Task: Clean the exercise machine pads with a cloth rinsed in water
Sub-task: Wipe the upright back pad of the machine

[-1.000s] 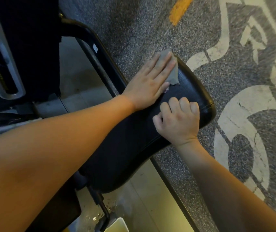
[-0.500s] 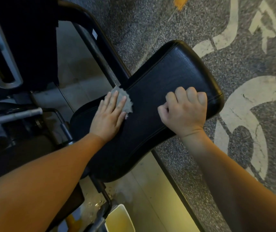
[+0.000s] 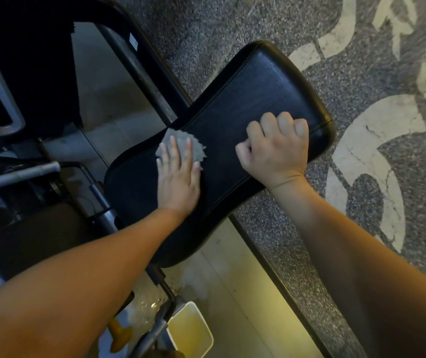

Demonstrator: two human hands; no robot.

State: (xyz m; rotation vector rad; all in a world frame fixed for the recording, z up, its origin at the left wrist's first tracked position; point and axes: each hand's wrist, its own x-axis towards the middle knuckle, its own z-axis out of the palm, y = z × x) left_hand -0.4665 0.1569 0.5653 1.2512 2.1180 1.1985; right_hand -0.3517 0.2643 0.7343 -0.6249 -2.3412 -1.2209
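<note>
A long black padded seat [image 3: 253, 99] of the exercise machine runs diagonally across the middle of the view. A small grey cloth [image 3: 180, 140] lies on its narrow middle part. My left hand [image 3: 178, 177] presses flat on the cloth with straight fingers, near the pad's left edge. My right hand [image 3: 276, 148] rests on the wider far part of the pad as a closed fist, holding nothing.
The machine's black frame bar [image 3: 149, 68] and a grey metal handle [image 3: 15, 177] stand to the left. A white tub of yellowish water [image 3: 191, 329] sits on the wet floor below the pad. Speckled rubber flooring with white markings [image 3: 361, 140] lies to the right.
My left hand has slid the cloth from the pad's far end back toward me to the narrow middle part. My right fist has stayed in place on the pad.
</note>
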